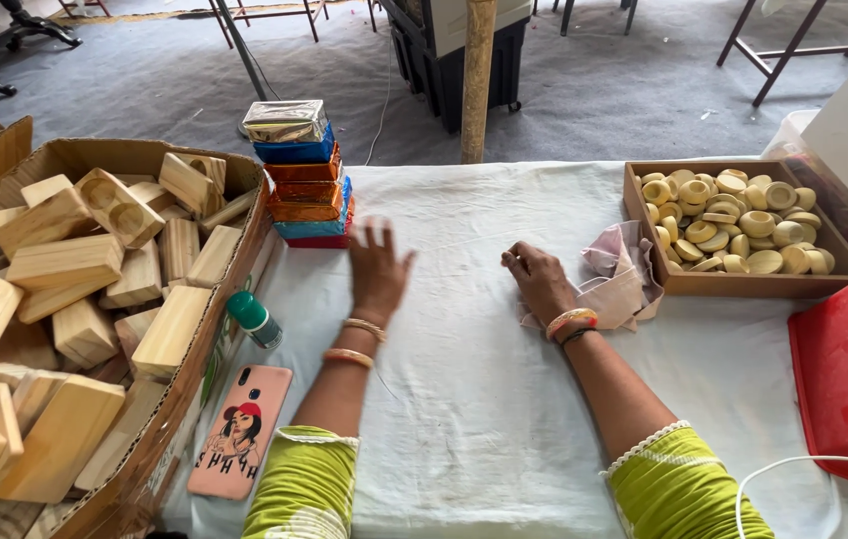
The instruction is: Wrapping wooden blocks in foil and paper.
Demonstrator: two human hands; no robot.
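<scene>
Left hand [377, 271] open by foil boxes [304, 175] — right hand [541, 281] curled

A stack of shiny foil-wrapped rectangular packages [302, 175], silver, blue, orange and red, stands at the table's far-left.

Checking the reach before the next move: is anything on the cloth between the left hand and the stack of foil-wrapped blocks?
Nothing visible does. The left hand is open, fingers spread, just in front of the stack of foil-wrapped blocks, with only bare white cloth between them. The green-capped bottle and phone lie off to the left, out of the way.
</scene>
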